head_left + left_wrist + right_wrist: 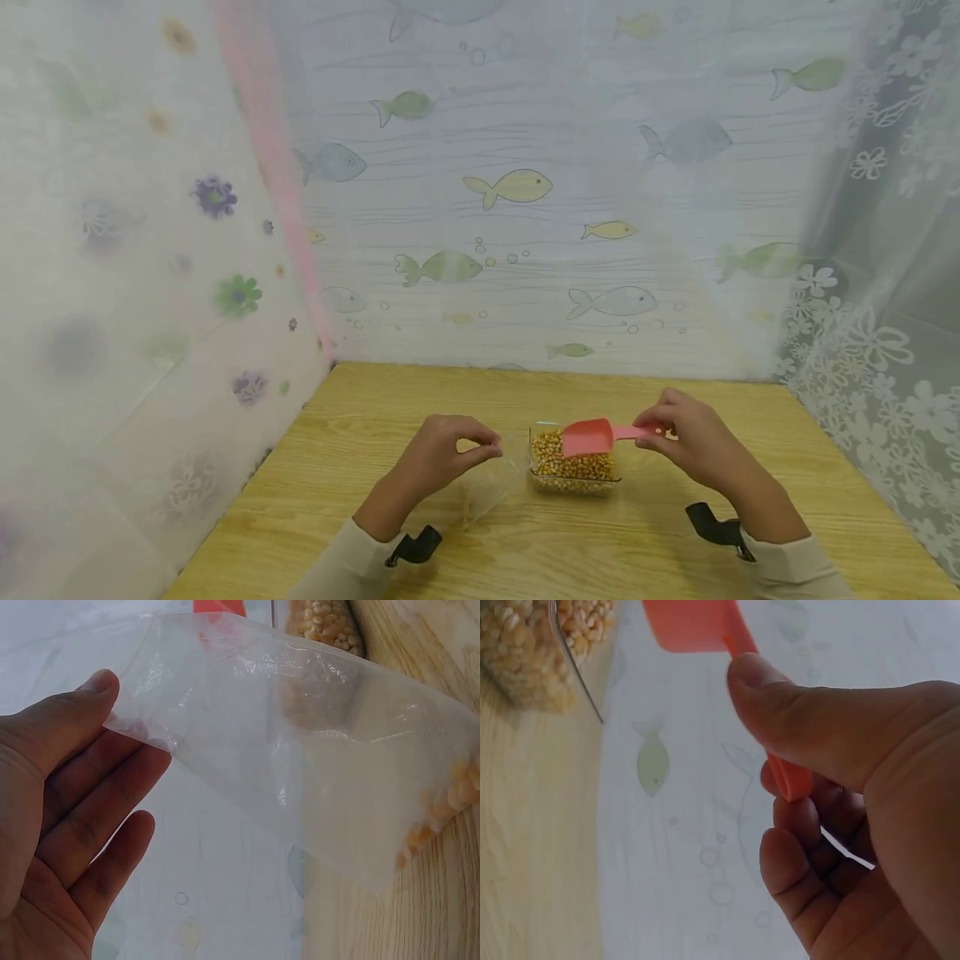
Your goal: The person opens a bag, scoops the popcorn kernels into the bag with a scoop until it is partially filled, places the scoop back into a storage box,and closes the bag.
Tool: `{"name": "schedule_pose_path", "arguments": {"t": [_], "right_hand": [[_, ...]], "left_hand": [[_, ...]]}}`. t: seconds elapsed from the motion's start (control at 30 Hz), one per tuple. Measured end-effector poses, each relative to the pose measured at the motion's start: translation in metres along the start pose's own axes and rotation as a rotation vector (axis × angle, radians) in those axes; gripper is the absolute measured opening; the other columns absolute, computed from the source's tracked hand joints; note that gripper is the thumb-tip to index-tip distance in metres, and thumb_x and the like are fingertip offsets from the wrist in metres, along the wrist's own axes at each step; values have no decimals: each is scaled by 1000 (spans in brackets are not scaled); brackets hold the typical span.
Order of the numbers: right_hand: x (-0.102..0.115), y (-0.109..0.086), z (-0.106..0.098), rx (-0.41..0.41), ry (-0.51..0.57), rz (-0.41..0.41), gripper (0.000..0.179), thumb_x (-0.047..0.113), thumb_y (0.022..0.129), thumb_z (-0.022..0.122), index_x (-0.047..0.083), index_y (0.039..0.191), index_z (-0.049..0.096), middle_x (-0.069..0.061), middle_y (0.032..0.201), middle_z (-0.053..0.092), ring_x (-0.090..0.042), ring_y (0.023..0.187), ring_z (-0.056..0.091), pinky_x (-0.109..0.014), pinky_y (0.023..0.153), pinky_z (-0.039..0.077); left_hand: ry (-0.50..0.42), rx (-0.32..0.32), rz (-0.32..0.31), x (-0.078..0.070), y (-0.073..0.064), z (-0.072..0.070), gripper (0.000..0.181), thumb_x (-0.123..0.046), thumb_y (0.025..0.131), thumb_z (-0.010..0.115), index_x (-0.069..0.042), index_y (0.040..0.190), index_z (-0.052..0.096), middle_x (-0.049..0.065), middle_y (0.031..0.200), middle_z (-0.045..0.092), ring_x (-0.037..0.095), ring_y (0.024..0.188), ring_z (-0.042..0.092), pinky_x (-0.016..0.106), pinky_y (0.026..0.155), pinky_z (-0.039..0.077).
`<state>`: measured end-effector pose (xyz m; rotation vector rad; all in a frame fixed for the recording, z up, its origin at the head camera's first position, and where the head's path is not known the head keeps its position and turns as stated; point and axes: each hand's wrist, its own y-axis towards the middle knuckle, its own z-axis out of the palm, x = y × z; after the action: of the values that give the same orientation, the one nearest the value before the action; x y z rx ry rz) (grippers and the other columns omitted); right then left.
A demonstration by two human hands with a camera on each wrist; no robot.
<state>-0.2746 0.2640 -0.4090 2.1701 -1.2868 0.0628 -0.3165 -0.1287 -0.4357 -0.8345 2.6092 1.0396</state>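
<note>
Clear plas. bag [262, 742] w/ kernels [454, 799]

The left grip [442, 454] was set in a pinch, its thumb [79, 712] brought toward the fingertips, while one finger [120, 859] was left loosely bent, apart from the thumb. Behind and outward of that grip, the left wrist [381, 504] was bared above the left sleeve [337, 557]. The right grip [693, 433] was turned inward toward the left one, its thumb [787, 712] set opposite curled fingers [784, 859]. Behind it, the right wrist [772, 504] was likewise bared, and the forearm was covered by the right sleeve [793, 567].
</note>
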Motion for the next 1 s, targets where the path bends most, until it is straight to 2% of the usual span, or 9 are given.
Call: {"name": "schedule_pose_path", "arguments": {"t": [0.33, 0.63, 1.0], "right_hand": [[0, -2, -12, 24, -74, 3, 16, 8, 81, 88, 14, 95, 81, 7, 85, 53, -3, 71, 42, -22, 59, 40], [4, -3, -18, 24, -142, -19, 19, 6, 78, 89, 11, 96, 82, 6, 86, 52, -10, 73, 46, -24, 62, 41], [4, -2, -13, 59, -128, -24, 18, 7, 79, 89, 12, 95, 82, 7, 85, 52, -7, 73, 41, -23, 62, 38]], "left_hand": [[-2, -19, 7, 2, -1, -3, 15, -30, 93, 78, -23, 106, 81, -10, 100, 79, 0, 91, 72, 20, 81, 59], [-11, -90, 47, 10, -1, -8, 14, -26, 92, 80, -22, 105, 81, -9, 99, 79, 1, 89, 73, 23, 79, 61], [-12, -111, 45, 14, -2, -11, 13, -26, 92, 80, -23, 105, 81, -10, 100, 79, 1, 90, 73, 26, 78, 62]]}}
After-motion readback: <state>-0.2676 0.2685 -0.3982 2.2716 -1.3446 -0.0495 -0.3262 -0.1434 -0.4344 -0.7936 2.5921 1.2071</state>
